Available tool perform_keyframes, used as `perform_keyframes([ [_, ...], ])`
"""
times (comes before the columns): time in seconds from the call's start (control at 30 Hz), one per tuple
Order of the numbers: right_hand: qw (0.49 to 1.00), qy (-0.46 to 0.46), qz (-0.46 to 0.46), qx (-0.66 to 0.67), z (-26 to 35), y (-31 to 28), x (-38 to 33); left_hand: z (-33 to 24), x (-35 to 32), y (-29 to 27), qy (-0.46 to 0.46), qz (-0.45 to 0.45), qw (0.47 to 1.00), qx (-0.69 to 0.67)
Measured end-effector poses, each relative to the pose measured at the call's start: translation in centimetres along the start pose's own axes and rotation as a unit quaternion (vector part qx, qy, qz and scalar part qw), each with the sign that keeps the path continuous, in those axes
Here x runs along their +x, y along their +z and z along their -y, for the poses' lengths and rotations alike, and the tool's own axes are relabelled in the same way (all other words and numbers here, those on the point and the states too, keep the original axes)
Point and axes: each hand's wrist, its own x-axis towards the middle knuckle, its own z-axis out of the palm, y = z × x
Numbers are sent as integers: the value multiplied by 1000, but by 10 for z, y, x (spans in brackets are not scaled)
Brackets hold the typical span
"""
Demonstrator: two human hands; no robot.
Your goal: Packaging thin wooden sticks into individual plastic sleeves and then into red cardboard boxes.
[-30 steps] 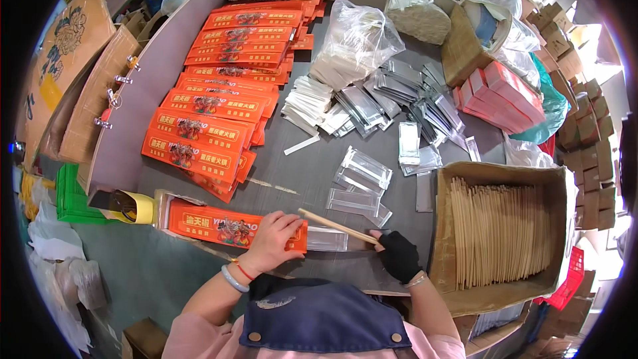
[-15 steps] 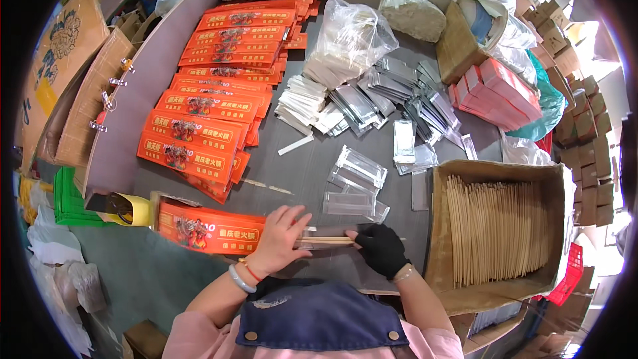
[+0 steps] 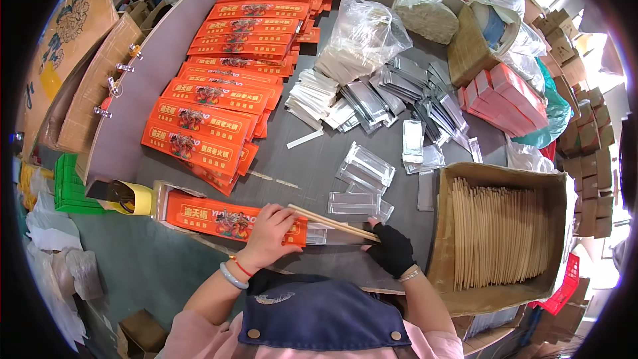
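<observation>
My right hand [image 3: 389, 250], in a black glove, pinches a pair of wooden chopsticks [image 3: 332, 222] by their right ends. They slant up to the left, and their far tips reach beside my left fingers. My bare left hand [image 3: 267, 236] lies over the right part of a red printed paper sleeve [image 3: 211, 218], fingers stretched and thumb out to the side. That sleeve tops a stack in a shallow cardboard holder [image 3: 161, 203]. From its right end a clear, silvery strip [image 3: 319, 234] sticks out under the chopsticks.
Filled red sleeves [image 3: 193, 143] lie in overlapping rows at the left. Flat clear packets [image 3: 365, 166], white strips [image 3: 312, 96] and a plastic bag [image 3: 362, 36] cover the middle. A carton of chopsticks [image 3: 498, 236] stands right. A yellow cup [image 3: 136, 199] sits left; another person is at the far right.
The chopsticks lay level beside my left hand; now they are tilted, left ends raised. My left hand has shifted left and down, and red sleeve now shows to its right. The view has shifted slightly.
</observation>
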Motion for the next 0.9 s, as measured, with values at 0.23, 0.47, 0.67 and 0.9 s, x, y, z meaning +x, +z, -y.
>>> perform_keyframes([
  [0.23,993,-22,19,-111,-26,-30,-14,-3,5,-3,9,-10,1000,-8],
  [0.47,992,-103,12,-69,0,-4,12,-11,8,5,5,9,1000,-14],
  [0.67,989,-58,-135,29,-10,12,16,-34,21,10,13,19,998,59],
  [0.9,960,-20,-65,273,52,62,27,-36,40,25,60,-18,996,69],
])
